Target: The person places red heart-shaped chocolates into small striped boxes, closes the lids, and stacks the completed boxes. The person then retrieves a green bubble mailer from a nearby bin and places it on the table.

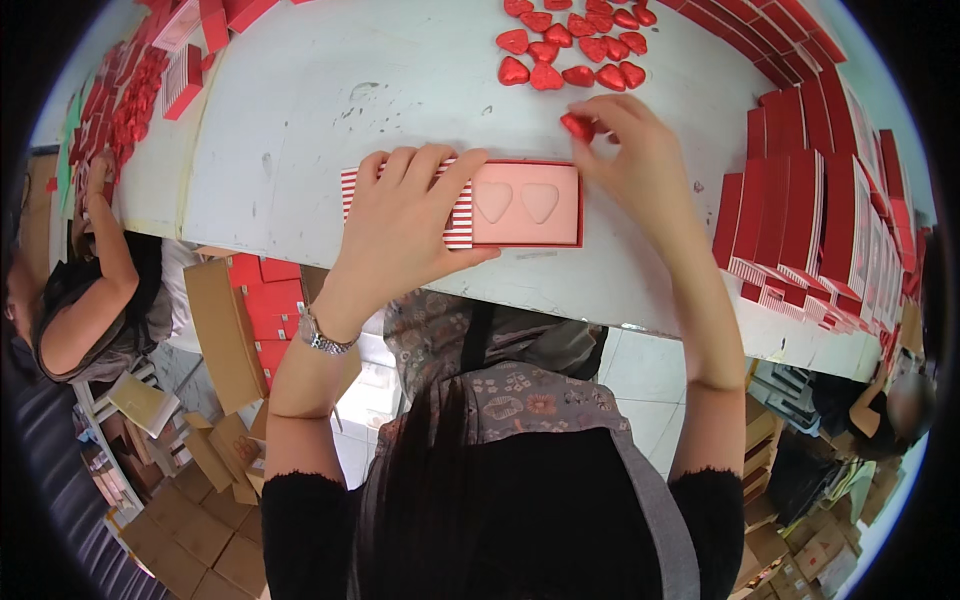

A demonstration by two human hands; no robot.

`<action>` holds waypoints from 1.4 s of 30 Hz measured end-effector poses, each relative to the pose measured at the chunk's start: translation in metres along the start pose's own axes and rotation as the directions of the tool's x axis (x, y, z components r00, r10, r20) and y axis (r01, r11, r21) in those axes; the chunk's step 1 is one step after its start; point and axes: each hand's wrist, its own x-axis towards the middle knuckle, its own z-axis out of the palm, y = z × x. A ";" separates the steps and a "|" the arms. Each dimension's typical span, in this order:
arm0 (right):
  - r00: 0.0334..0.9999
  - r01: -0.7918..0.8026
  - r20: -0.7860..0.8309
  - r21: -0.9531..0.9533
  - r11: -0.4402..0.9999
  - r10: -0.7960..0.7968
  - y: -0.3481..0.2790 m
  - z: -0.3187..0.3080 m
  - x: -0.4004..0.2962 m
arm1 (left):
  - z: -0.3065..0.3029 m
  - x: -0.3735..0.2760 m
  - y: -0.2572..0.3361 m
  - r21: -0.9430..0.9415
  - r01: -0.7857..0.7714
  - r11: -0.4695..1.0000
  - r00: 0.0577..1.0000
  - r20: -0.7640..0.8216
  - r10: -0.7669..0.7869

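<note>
My left hand (409, 206) lies over a red-and-white striped box sleeve (459, 225) and grips it across its width. Out of the sleeve's right end sticks a red tray with a pink insert (517, 232), where two heart-shaped hollows show. Between the fingertips of my right hand (626, 142) is a red foil-wrapped heart (577, 127), held above the table just beyond the tray's right end. More red foil hearts (546, 76) lie in loose rows on the white table further back. The part of the tray inside the sleeve is hidden.
Stacked red boxes (802, 217) line the table's right side. At the left, a co-worker's arm (112, 247) reaches to a pile of red hearts (139, 105) and boxes. Another person (870, 412) is at the far right. An open carton (225, 330) of red boxes stands below the table's front edge.
</note>
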 end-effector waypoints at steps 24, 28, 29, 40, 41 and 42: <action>0.968 0.222 -0.071 -0.196 0.955 -0.240 0.053 0.015 0.015 | 0.004 0.002 -0.001 -0.011 -0.030 0.999 0.998 -0.052 0.030; 0.989 -0.059 0.145 0.235 0.970 0.025 -0.010 -0.016 -0.011 | 0.004 0.002 -0.001 -0.006 -0.039 0.999 0.997 -0.067 0.038; 0.968 0.000 0.243 0.231 0.973 -0.057 -0.016 -0.017 -0.017 | 0.005 0.001 0.000 -0.013 -0.030 0.999 0.998 -0.060 0.029; 0.964 0.224 0.090 0.235 0.946 -0.250 -0.008 0.010 -0.030 | 0.007 0.001 -0.002 -0.024 -0.030 0.999 0.998 -0.063 0.028; 0.959 0.273 0.040 0.145 0.951 -0.281 -0.013 0.010 -0.037 | 0.006 0.001 -0.001 -0.019 -0.025 1.000 0.998 -0.065 0.024; 0.951 0.308 -0.007 0.050 0.950 -0.308 -0.021 0.010 -0.044 | 0.006 0.000 -0.001 -0.018 -0.025 1.000 0.998 -0.063 0.024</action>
